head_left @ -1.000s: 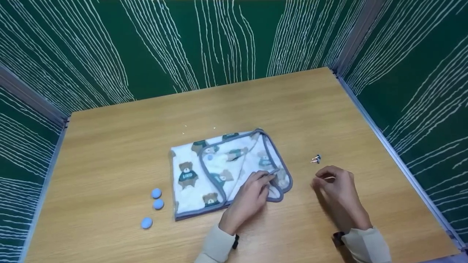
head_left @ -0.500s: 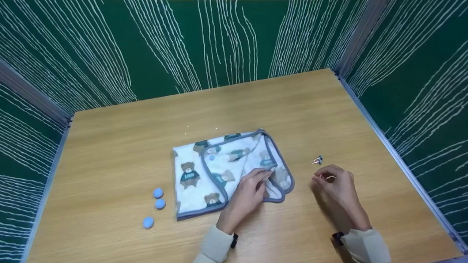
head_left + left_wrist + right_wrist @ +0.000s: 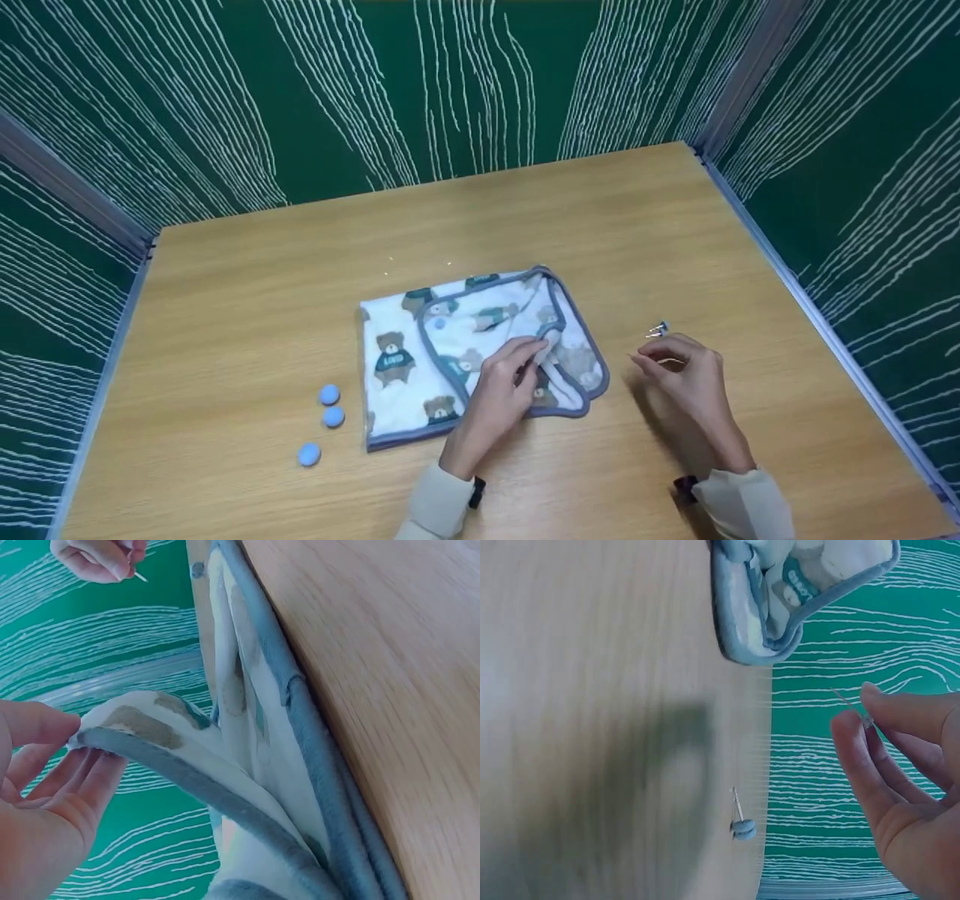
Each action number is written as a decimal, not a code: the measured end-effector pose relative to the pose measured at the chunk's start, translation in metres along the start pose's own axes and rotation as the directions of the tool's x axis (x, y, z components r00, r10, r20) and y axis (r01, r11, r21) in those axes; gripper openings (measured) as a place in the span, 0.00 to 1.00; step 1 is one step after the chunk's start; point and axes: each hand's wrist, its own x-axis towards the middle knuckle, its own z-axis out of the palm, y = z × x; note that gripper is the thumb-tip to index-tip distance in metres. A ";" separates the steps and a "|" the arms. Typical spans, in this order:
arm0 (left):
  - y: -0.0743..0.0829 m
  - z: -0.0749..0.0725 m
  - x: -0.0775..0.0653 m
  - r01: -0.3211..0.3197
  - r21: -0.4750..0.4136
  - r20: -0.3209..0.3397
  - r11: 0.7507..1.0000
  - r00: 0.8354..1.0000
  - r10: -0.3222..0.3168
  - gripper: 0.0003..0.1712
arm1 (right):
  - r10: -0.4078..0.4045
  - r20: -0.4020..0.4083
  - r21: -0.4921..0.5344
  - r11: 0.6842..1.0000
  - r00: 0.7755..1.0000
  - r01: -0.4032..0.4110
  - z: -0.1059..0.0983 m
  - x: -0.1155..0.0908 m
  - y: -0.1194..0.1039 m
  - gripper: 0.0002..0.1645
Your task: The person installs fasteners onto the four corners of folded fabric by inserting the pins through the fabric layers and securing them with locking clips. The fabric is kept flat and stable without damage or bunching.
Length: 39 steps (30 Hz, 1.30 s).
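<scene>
A folded white blanket (image 3: pixel 391 405) with bear prints and grey-blue edging lies mid-table. At its right part, my left hand (image 3: pixel 501 386) pinches a flap's edging between thumb and fingers; in the left wrist view the flap (image 3: pixel 142 724) is raised, curving up off the layers beneath. To the right of the blanket, my right hand (image 3: pixel 690 379) is held above the table. It pinches a thin metal pin (image 3: pixel 845 699) between thumb and forefinger, point outward, its head mostly hidden by fingertips. Just beyond that hand lie two blue-headed pins (image 3: pixel 658 328).
Three round blue caps (image 3: pixel 309 454) lie on the table left of the blanket. A smaller blue dot (image 3: pixel 439 324) shows on the blanket's upper layer. Tiny white bits (image 3: pixel 390 259) are scattered behind it. Green panels (image 3: pixel 337 97) with white lines surround the wooden table (image 3: pixel 225 315).
My left hand has drawn the pinched edging up and back to the left, showing more of the layer beneath. My right hand has shifted slightly left toward the blanket, still pinching the pin.
</scene>
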 end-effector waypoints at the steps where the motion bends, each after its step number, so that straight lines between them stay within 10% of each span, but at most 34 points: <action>1: 0.000 0.000 0.000 -0.004 -0.002 -0.010 1.000 1.000 0.004 0.19 | -0.008 -0.003 0.018 1.000 1.000 0.008 0.001 0.001 -0.001 0.07; 39: 0.004 -0.024 -0.002 -0.027 0.009 -0.154 1.000 0.988 0.028 0.19 | -0.082 0.082 0.188 0.980 0.993 0.065 0.056 0.019 -0.068 0.09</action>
